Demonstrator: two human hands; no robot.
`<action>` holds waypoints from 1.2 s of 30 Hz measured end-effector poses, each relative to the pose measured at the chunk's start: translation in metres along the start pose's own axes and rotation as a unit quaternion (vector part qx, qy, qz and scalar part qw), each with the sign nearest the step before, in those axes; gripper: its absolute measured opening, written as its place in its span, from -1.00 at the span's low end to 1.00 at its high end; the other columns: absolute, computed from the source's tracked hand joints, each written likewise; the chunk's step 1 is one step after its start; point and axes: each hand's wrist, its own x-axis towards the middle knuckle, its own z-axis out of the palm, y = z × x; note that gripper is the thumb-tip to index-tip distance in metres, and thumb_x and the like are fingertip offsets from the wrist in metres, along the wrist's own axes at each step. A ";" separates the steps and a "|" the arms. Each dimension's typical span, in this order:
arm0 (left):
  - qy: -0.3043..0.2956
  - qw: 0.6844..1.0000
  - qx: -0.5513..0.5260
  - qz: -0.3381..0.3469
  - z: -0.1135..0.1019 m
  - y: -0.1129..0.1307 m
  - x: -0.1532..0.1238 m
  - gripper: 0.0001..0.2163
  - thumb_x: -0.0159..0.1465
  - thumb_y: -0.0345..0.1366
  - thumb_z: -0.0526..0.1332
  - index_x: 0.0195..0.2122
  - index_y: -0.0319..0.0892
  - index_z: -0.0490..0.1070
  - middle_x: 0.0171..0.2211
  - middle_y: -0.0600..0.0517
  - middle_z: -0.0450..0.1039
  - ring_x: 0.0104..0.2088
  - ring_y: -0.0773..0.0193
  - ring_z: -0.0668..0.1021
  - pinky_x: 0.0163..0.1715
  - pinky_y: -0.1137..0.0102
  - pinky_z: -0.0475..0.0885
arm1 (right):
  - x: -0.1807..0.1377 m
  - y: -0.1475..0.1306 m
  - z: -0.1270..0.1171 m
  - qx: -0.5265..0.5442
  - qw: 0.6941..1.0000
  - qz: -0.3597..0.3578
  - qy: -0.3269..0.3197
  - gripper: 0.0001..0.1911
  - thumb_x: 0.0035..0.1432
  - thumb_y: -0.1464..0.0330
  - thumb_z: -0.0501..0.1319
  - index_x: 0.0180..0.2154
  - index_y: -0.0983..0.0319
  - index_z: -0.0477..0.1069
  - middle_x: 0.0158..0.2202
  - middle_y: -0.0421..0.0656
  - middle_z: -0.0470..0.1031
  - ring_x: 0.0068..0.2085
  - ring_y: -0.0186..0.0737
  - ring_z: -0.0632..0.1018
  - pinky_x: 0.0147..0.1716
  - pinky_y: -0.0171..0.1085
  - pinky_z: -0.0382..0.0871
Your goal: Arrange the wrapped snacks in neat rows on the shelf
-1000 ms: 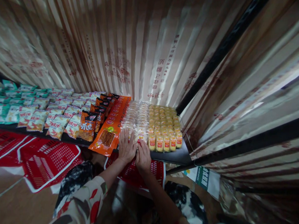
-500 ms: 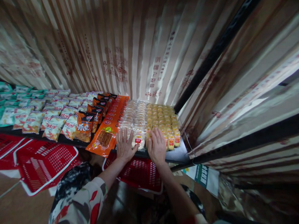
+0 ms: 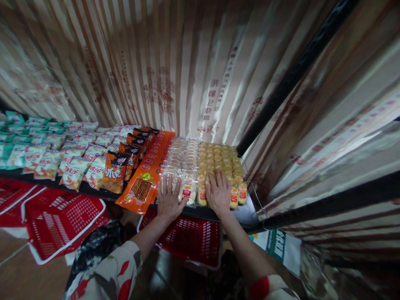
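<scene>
My left hand lies flat with fingers spread on the front row of clear-wrapped pale cakes on a black shelf. Beside it, my right hand lies flat and open on the front row of small yellow packets. Between the two hands a clear packet with a red label shows. A long orange snack pack lies just left of my left hand, overhanging the shelf edge.
Orange-brown snack bags and rows of white, red and green bags fill the shelf to the left. Red plastic baskets sit below. A striped printed curtain hangs behind, and black shelf rails run to the right.
My right hand has moved from beside the left hand rightward and up onto the yellow packets. My left hand stays on the clear-wrapped cakes.
</scene>
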 end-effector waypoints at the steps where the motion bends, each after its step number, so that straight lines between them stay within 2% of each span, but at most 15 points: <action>1: -0.002 1.000 0.000 -0.001 0.000 0.000 0.000 -0.35 0.22 -0.01 0.14 0.28 -0.14 0.03 0.35 -0.18 -0.20 0.33 -0.12 -0.13 0.23 -0.08 -0.07 | 0.001 -0.001 -0.001 0.000 1.000 0.002 -0.004 -0.53 0.31 0.26 -0.08 0.14 0.34 0.27 0.26 0.09 0.14 0.30 -0.01 0.06 0.19 0.06 0.03; 5: -0.005 1.000 -0.005 -0.001 -0.001 0.000 0.000 -0.35 0.23 -0.01 0.14 0.29 -0.14 0.03 0.34 -0.19 -0.18 0.33 -0.10 -0.11 0.23 -0.09 -0.07 | 0.006 -0.011 -0.006 0.010 1.000 -0.002 -0.004 -0.51 0.31 0.26 -0.09 0.16 0.37 0.24 0.28 0.11 0.09 0.33 -0.02 -0.02 0.22 0.05 -0.06; 8: -0.007 1.000 -0.004 -0.001 0.000 0.000 0.000 -0.37 0.24 -0.02 0.12 0.29 -0.15 0.03 0.34 -0.19 -0.19 0.33 -0.11 -0.12 0.23 -0.09 -0.07 | 0.016 -0.026 -0.008 0.038 0.999 -0.035 -0.016 -0.51 0.31 0.27 -0.10 0.17 0.35 0.23 0.28 0.08 0.11 0.33 -0.06 -0.02 0.23 0.02 -0.06; 13: -0.013 1.000 -0.002 -0.001 0.001 0.001 0.000 -0.37 0.24 -0.01 0.11 0.28 -0.16 0.04 0.34 -0.21 -0.18 0.33 -0.13 -0.13 0.22 -0.10 -0.07 | 0.044 -0.069 -0.001 0.098 0.986 -0.086 -0.102 -0.52 0.32 0.27 -0.12 0.17 0.33 0.24 0.26 0.03 0.16 0.33 -0.08 -0.01 0.25 -0.06 -0.07; 19: -0.029 1.000 -0.002 -0.006 -0.001 0.002 0.001 -0.40 0.23 0.01 0.12 0.22 -0.19 0.15 0.32 -0.22 -0.09 0.32 -0.15 -0.09 0.22 -0.12 -0.06 | 0.071 -0.114 0.010 0.105 0.975 -0.070 -0.185 -0.53 0.32 0.22 -0.12 0.16 0.21 0.24 0.27 -0.05 0.16 0.32 0.02 -0.01 0.22 0.10 -0.13; 23: -0.029 0.999 -0.007 -0.014 0.000 0.003 0.003 -0.42 0.21 0.00 0.15 0.19 -0.19 0.21 0.31 -0.23 -0.04 0.32 -0.16 -0.07 0.22 -0.12 -0.06 | 0.074 -0.120 0.013 0.077 0.974 -0.055 -0.206 -0.53 0.32 0.19 -0.15 0.16 0.17 0.23 0.26 -0.04 0.17 0.29 0.05 0.05 0.19 0.15 -0.12; 36: -0.044 0.999 -0.013 -0.018 0.002 0.003 0.006 -0.43 0.19 -0.04 0.16 0.20 -0.16 0.21 0.29 -0.20 0.03 0.31 -0.15 -0.03 0.21 -0.15 -0.04 | 0.070 -0.125 0.013 0.063 0.982 -0.046 -0.174 -0.51 0.30 0.19 -0.12 0.16 0.22 0.23 0.22 -0.03 0.23 0.23 0.03 0.16 0.18 0.10 -0.09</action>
